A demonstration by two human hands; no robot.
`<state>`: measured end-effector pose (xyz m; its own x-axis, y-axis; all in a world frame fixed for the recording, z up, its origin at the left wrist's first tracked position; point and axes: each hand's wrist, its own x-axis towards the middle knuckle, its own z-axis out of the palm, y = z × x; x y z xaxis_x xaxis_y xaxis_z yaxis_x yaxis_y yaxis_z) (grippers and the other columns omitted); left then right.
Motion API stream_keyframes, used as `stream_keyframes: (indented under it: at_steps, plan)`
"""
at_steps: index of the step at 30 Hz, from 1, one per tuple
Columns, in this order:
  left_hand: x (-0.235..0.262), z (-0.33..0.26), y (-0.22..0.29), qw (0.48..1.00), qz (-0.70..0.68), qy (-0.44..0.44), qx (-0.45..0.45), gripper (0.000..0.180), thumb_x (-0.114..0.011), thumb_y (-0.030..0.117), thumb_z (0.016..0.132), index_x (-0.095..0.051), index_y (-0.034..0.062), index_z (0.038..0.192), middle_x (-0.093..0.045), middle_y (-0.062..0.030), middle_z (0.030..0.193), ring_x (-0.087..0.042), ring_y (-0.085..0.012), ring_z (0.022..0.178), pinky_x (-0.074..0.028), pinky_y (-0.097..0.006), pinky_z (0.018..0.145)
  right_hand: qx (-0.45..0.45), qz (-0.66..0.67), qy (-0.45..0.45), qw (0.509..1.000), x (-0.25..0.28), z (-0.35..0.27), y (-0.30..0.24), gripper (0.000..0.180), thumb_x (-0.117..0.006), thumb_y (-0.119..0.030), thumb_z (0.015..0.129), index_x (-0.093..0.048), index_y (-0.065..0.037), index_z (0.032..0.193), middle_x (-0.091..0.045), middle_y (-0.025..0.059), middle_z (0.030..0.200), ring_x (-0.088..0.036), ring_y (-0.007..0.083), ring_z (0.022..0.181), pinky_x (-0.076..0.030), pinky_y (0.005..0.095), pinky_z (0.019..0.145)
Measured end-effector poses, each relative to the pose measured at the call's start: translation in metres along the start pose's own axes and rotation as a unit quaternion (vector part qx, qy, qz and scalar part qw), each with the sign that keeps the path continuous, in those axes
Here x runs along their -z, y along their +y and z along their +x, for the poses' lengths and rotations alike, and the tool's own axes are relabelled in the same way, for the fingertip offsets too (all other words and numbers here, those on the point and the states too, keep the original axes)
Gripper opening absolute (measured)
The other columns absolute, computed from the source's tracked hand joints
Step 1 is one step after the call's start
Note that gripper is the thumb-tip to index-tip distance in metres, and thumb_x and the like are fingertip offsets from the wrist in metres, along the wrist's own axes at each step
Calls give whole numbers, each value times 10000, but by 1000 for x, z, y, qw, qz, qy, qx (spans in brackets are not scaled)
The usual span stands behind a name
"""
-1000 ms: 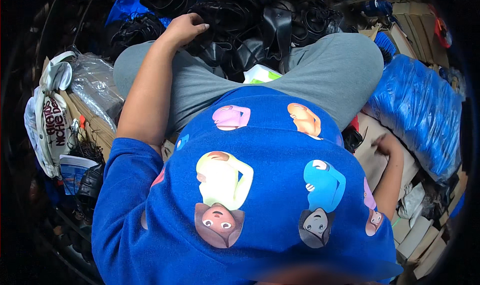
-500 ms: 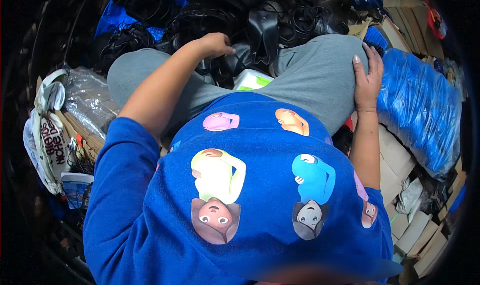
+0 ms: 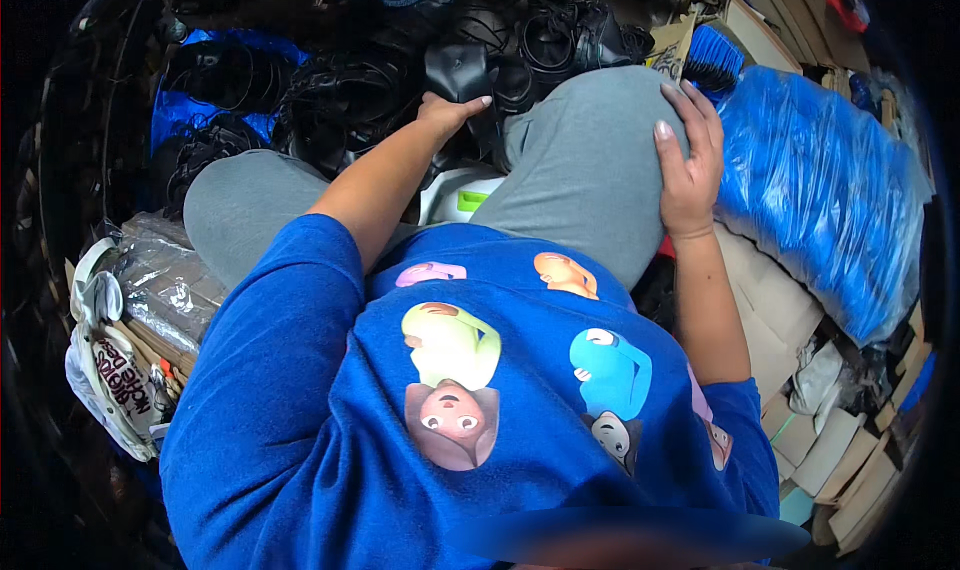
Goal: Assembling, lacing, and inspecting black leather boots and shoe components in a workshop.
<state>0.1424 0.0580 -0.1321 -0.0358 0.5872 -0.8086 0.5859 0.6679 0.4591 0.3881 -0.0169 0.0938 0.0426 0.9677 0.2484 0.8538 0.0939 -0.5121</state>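
At far left we see a white printed cloth bag (image 3: pixel 112 375), then a brown package (image 3: pixel 165 285) under clear plastic. Beyond it, blue sheeting (image 3: pixel 172 118) shows beneath a black heap (image 3: pixel 345 95). Our left hand (image 3: pixel 445 120) is against a black leather piece (image 3: pixel 457 72) at the heap's right, thumb extended; we cannot tell whether its grip grasps it. Our right hand (image 3: pixel 690 165) lies on the grey-trousered right knee (image 3: pixel 590 130), grip released, beside a blue brush (image 3: pixel 714 55) and a plastic-wrapped blue bundle (image 3: pixel 815 195).
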Motion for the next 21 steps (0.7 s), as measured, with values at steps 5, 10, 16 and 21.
stream_keyframes:
  at_steps: [5,10,16,21]
  plan:
    - [9,14,-7,999,7,32,8,936,-813,425,539,-369,-89,1182,-473,-242,1206,-483,-323,1129,-396,-355,939,-44,102,8,994,-3,2,9,368,-520,-249,852,-541,-24,1143,-507,164,1158,-464,298,1087,-320,362,969]
    - [62,-3,13,972,-92,-217,-21,651,-754,269,657,-467,-47,1148,-572,-166,1060,-565,-233,959,-460,-349,813,-422,556,109,708,0,7,84,405,-471,-307,894,-476,-19,1179,-531,121,1123,-509,225,1015,-389,320,881]
    - [169,-77,10,940,-246,-236,-1,416,-605,226,809,-499,-7,1138,-606,-110,995,-612,-199,864,-505,-328,766,-469,328,10,820,-30,-47,190,255,-537,-236,856,-590,-72,1044,-624,12,865,-555,96,709,-413,213,614]
    - [229,-116,-28,922,-311,-228,-21,446,-545,292,846,-494,-35,1145,-595,-158,1046,-602,-262,921,-491,-369,831,-343,-42,-144,927,-32,-125,170,192,-585,-256,777,-648,-84,835,-615,151,811,-591,321,787,-455,405,724]
